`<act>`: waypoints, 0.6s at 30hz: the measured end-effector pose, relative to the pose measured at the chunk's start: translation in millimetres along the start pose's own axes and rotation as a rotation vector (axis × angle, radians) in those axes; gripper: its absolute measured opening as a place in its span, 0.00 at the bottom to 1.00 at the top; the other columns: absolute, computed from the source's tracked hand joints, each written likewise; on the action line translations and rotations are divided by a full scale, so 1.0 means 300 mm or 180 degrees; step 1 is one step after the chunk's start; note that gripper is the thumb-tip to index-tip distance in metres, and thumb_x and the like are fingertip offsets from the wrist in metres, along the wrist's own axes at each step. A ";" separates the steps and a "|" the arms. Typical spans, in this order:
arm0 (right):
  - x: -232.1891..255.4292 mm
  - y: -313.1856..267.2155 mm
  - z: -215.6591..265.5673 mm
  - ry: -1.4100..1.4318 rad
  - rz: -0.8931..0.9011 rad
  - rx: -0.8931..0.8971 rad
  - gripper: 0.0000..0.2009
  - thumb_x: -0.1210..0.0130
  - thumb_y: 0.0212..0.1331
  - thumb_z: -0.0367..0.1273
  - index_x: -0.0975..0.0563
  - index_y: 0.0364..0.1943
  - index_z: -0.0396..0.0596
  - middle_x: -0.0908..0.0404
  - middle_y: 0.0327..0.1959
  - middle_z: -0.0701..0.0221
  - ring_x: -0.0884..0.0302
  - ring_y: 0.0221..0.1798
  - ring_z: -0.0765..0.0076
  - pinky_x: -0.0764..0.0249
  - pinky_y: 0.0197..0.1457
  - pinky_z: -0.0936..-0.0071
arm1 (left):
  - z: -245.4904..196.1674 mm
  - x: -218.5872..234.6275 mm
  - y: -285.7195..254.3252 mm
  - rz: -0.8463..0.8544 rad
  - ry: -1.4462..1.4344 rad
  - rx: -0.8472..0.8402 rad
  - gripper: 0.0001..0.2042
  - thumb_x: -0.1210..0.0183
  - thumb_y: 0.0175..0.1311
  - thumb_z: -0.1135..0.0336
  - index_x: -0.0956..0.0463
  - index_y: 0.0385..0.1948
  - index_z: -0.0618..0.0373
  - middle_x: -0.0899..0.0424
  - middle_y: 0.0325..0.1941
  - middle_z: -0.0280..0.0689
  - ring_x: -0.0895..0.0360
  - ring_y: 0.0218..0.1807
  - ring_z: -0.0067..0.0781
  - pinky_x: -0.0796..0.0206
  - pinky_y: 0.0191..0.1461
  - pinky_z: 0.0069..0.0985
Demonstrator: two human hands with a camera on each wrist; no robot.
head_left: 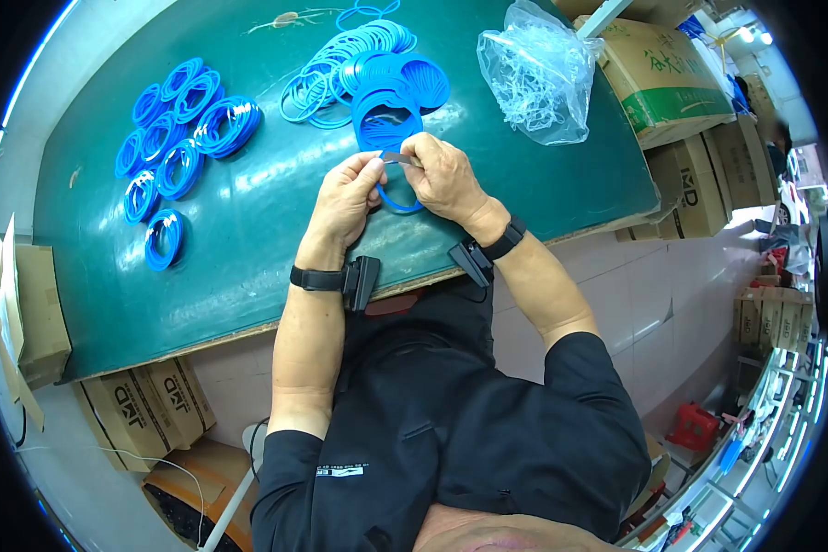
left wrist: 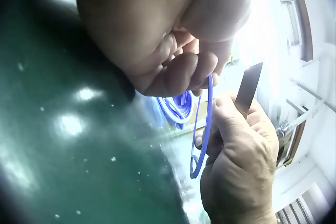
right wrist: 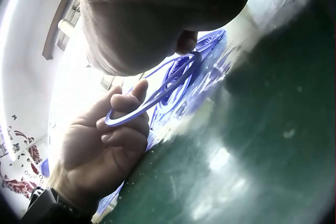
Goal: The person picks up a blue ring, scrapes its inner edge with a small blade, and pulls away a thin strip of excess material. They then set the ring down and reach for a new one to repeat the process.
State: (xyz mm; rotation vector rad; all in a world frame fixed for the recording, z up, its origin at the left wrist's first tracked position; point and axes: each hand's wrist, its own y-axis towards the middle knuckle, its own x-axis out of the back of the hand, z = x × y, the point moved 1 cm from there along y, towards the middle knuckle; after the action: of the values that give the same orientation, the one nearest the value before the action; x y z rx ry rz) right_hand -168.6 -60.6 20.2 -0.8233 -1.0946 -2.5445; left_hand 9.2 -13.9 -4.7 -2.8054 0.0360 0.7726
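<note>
right now the blue ring (left wrist: 209,109) is between both hands above the bench (head_left: 276,207), looping bodyward; the left hand (head_left: 345,196) pinches it, the right hand (head_left: 447,181) grips a flat blade (left wrist: 249,85) angled across toward the left fingertips.

Bundled blue plastic rings (head_left: 239,126) are lying in a group on the left part of the smooth green tabletop (head_left: 101,294). To their right, a heap of loose, thin blue plastic rings (head_left: 377,74) is spreading towards the far side. Right of that heap, a clear, crumpled plastic bag (head_left: 543,78) is resting on the table. Beyond the right edge, a brown, rectangular cardboard box with a green band (head_left: 667,87) is standing.
</note>
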 end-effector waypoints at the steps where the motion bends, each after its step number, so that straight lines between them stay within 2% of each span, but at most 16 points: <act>1: 0.003 0.001 0.000 -0.0004 -0.0002 0.0011 0.08 0.40 0.55 0.24 0.26 0.38 0.47 0.20 0.30 0.65 0.20 0.34 0.51 0.26 0.38 0.59 | -0.005 0.000 -0.002 0.0058 -0.0131 0.0063 0.09 0.43 0.75 0.67 0.23 0.50 0.60 0.23 0.32 0.28 0.32 0.26 0.14 0.41 0.30 0.14; 6: 0.020 0.004 0.022 0.0050 0.0287 0.0200 0.09 0.40 0.54 0.22 0.26 0.37 0.46 0.21 0.29 0.64 0.20 0.33 0.51 0.26 0.38 0.59 | -0.006 0.013 0.007 -0.0023 -0.0365 0.0076 0.08 0.42 0.73 0.67 0.22 0.46 0.59 0.22 0.31 0.28 0.33 0.25 0.13 0.42 0.28 0.13; 9: 0.024 0.002 0.030 0.0127 0.0362 0.0301 0.10 0.41 0.53 0.21 0.27 0.37 0.46 0.22 0.28 0.64 0.21 0.32 0.52 0.26 0.37 0.60 | -0.010 0.025 0.006 -0.0220 -0.0320 -0.0166 0.07 0.41 0.72 0.68 0.22 0.45 0.60 0.22 0.30 0.28 0.34 0.23 0.12 0.44 0.25 0.13; 12: 0.039 -0.023 0.050 0.0326 0.0477 0.0273 0.10 0.41 0.51 0.20 0.27 0.36 0.45 0.24 0.26 0.65 0.22 0.30 0.52 0.27 0.34 0.60 | -0.032 0.068 0.015 -0.0915 -0.0301 -0.0611 0.06 0.41 0.71 0.69 0.21 0.43 0.61 0.23 0.29 0.29 0.35 0.21 0.11 0.48 0.21 0.12; 17: 0.108 -0.114 0.066 0.0537 0.0686 0.0094 0.10 0.41 0.52 0.19 0.27 0.36 0.44 0.26 0.25 0.64 0.24 0.27 0.54 0.30 0.30 0.62 | -0.066 0.128 0.014 -0.1253 -0.0231 -0.0838 0.06 0.40 0.70 0.69 0.22 0.42 0.61 0.23 0.27 0.30 0.37 0.20 0.13 0.48 0.21 0.14; 18: 0.131 -0.134 0.063 0.0675 0.0693 -0.0119 0.09 0.40 0.54 0.20 0.27 0.37 0.45 0.26 0.25 0.63 0.25 0.26 0.55 0.31 0.29 0.63 | -0.073 0.137 0.013 -0.1341 -0.0303 -0.0866 0.07 0.40 0.70 0.69 0.22 0.42 0.61 0.24 0.27 0.30 0.37 0.20 0.13 0.48 0.21 0.14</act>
State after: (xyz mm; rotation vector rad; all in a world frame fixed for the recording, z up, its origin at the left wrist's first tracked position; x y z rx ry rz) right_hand -210.0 -19.6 30.3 -0.6256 -0.8458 -2.4098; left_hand 55.1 -21.2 -8.1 -2.8593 -0.7010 0.8520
